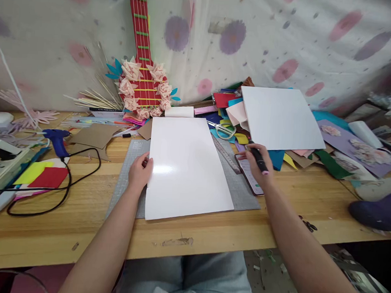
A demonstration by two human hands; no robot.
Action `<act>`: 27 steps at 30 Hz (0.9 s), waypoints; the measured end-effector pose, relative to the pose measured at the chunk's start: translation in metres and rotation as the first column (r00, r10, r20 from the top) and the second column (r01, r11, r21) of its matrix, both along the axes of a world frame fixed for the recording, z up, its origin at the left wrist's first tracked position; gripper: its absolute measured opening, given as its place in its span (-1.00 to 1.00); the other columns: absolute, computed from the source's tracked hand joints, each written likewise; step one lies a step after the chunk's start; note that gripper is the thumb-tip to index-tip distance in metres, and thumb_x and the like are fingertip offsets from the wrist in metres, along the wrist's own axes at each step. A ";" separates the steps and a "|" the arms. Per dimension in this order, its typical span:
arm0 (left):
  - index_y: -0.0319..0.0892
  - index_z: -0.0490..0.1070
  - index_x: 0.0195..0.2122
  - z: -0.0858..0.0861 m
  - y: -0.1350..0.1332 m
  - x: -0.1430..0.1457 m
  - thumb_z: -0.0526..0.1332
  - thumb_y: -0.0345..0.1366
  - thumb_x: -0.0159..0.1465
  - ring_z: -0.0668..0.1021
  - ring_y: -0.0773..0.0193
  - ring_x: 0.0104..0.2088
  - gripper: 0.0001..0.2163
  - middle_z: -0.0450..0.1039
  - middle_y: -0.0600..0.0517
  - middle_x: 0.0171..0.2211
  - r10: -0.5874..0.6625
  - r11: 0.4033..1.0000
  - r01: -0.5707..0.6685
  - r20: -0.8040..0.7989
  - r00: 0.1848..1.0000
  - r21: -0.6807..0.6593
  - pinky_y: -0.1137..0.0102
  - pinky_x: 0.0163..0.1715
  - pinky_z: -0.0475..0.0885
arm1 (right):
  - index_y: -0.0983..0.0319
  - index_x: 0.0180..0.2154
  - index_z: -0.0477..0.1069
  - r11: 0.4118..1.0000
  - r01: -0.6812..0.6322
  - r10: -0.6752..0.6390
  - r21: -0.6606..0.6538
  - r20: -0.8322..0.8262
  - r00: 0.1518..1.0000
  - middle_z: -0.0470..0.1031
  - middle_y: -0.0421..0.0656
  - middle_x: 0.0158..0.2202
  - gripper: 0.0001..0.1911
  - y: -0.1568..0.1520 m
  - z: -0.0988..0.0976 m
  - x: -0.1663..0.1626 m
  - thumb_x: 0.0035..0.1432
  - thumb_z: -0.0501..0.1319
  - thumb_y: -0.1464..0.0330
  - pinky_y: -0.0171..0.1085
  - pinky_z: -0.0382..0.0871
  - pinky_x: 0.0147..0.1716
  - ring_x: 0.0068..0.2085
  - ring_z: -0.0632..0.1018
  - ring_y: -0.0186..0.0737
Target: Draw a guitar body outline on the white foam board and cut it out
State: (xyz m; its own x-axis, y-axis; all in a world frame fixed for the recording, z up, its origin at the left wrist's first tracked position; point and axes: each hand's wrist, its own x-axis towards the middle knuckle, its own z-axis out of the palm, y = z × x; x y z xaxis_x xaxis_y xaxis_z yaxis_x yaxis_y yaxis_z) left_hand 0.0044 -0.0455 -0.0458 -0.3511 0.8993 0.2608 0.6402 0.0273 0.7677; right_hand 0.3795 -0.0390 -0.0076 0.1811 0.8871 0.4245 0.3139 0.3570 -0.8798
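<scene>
Board (184, 168) is laid on the mat (121, 177) near the front edge of the desk (217, 235) but looks blank, so most work's probably left, left hand (139, 173) half-open against it, right hand's (254, 168) fingers wrapped round a pen (258, 158).

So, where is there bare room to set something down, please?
The table shows bare wood between the black cable and mat, and right of the right hand, in front of the green strip. The back is crowded, from the guitar and sticks to the rear white board; so is the left end, around the glue gun.
</scene>
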 end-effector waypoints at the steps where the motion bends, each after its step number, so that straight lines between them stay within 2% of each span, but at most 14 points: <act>1: -0.19 0.45 -0.05 0.000 0.000 0.000 0.10 -0.17 0.15 0.41 0.29 -0.41 -0.62 0.44 -0.01 -0.32 0.003 1.000 -0.003 -0.001 1.000 -0.007 0.35 -0.27 0.35 | 0.11 -0.14 0.25 1.000 0.020 -0.020 -0.003 0.034 0.999 0.49 -0.17 -0.34 -0.67 -0.004 -0.005 0.017 0.08 0.18 0.13 -0.08 0.44 -0.24 -0.40 0.55 -0.19; 5: -0.19 0.45 -0.05 -0.001 0.001 -0.001 0.08 -0.17 0.16 0.44 0.28 -0.37 -0.61 0.46 -0.02 -0.30 0.018 1.000 -0.018 -0.011 1.000 -0.012 0.35 -0.24 0.37 | 0.12 -0.12 0.18 0.999 0.001 0.008 -0.045 0.198 0.980 0.49 -0.13 -0.28 -0.68 -0.014 -0.024 0.061 0.11 0.14 0.17 -0.03 0.43 -0.22 -0.33 0.57 -0.13; 11: -0.21 0.46 -0.06 0.000 -0.001 -0.001 0.09 -0.20 0.14 0.46 0.24 -0.34 -0.62 0.48 -0.06 -0.26 0.044 0.999 -0.044 0.021 0.999 -0.002 0.32 -0.20 0.38 | 0.12 -0.09 0.13 0.997 -0.027 0.048 -0.076 0.287 0.957 0.48 -0.08 -0.19 -0.64 -0.003 -0.044 0.071 0.05 0.14 0.26 -0.04 0.44 -0.23 -0.27 0.58 -0.11; 16: -0.23 0.46 -0.06 -0.001 0.000 -0.002 0.08 -0.20 0.15 0.47 0.22 -0.33 -0.62 0.49 -0.07 -0.27 0.040 0.999 -0.040 0.025 0.999 0.004 0.30 -0.21 0.38 | 0.11 -0.11 0.13 1.000 -0.001 0.004 -0.011 0.280 0.960 0.48 -0.10 -0.21 -0.63 0.003 -0.045 0.070 0.03 0.16 0.28 0.01 0.41 -0.15 -0.17 0.56 -0.07; 20: -0.24 0.45 -0.05 0.000 0.000 -0.002 0.08 -0.20 0.15 0.48 0.22 -0.32 -0.61 0.49 -0.07 -0.26 0.032 0.999 -0.032 0.042 0.999 -0.003 0.30 -0.20 0.38 | 0.11 -0.11 0.13 0.999 -0.007 0.000 0.034 0.209 0.978 0.48 -0.07 -0.21 -0.65 -0.004 -0.043 0.071 0.06 0.15 0.21 0.01 0.42 -0.19 -0.25 0.57 -0.07; 27: -0.23 0.46 -0.06 0.003 -0.001 0.000 0.08 -0.21 0.15 0.48 0.21 -0.31 -0.62 0.49 -0.07 -0.26 0.033 0.999 -0.033 0.055 0.998 -0.006 0.30 -0.20 0.39 | 0.11 -0.11 0.12 0.999 -0.025 0.020 0.020 0.231 0.973 0.48 -0.10 -0.21 -0.67 -0.011 -0.044 0.070 0.11 0.13 0.19 -0.03 0.44 -0.24 -0.35 0.57 -0.16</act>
State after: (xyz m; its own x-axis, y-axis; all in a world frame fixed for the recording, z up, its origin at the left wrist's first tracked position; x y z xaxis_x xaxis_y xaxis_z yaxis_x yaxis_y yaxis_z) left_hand 0.0039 -0.0465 -0.0432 -0.3945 0.8882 0.2357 0.5958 0.0520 0.8014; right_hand 0.4498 -0.0505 -0.0512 0.0563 0.8797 0.4722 0.4993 0.3847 -0.7763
